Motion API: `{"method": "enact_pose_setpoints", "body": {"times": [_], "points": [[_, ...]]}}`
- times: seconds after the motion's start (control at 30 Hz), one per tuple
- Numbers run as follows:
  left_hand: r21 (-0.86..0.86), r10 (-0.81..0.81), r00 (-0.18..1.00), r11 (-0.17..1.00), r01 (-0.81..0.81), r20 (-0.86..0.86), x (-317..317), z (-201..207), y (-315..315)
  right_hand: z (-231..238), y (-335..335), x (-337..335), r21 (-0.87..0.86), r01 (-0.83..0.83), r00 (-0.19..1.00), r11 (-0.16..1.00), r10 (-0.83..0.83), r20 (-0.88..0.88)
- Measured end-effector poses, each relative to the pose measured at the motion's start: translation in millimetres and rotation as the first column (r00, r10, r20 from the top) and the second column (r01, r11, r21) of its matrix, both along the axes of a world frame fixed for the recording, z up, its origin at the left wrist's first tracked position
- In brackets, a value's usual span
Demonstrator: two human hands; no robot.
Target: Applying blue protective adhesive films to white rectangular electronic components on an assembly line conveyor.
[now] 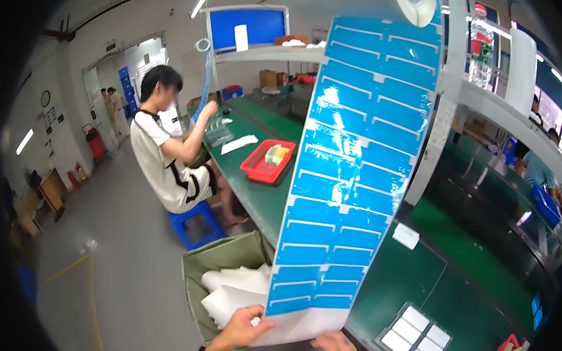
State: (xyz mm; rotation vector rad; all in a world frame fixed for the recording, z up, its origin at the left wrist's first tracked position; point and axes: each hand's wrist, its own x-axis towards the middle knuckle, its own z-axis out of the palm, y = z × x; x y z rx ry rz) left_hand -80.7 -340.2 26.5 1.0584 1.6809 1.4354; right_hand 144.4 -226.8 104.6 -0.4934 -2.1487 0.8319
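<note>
A long strip of blue labels (349,172) on white backing hangs from a roll (417,7) at the top. The labels are glossy, in two columns with pale slots. My left hand (243,330) pinches the left edge of the strip's bare white lower end (307,325) between thumb and fingers. Close to that end's lower right corner is my right hand (335,347), thumb and fingers apart, partly cut off by the lower edge of the view. I see nothing held in it. Below the strip, an olive fabric bin (193,284) holds crumpled white backing paper (237,291).
On the green table (407,273), a tray (383,340) of several white rectangular pieces lies at the right. A red tray (265,175) stands farther off. A white post (427,149) rises behind the strip. A seated person (170,147) works at the left on a blue stool (196,225).
</note>
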Motion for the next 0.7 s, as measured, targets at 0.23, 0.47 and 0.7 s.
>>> {"method": "enact_pose_setpoints", "body": {"times": [0.23, 0.47, 0.7], "points": [[0.146, -0.066, 0.956, 0.989, 0.025, 0.285, 47, -8, -56, -13, -10, -43, 0.283, -0.235, 0.964, 0.930, 0.185, 0.192], [0.203, -0.103, 0.905, 0.979, 0.019, 0.412, -18, 17, -38, -10, 32, 103, -0.690, -0.201, 0.903, 0.695, -0.142, -0.406], [-0.050, 0.126, 0.991, 0.991, -0.124, 0.053, -101, 16, 12, 1, 2, 296, -0.699, 0.149, 0.456, 0.700, -0.676, -0.579]]}}
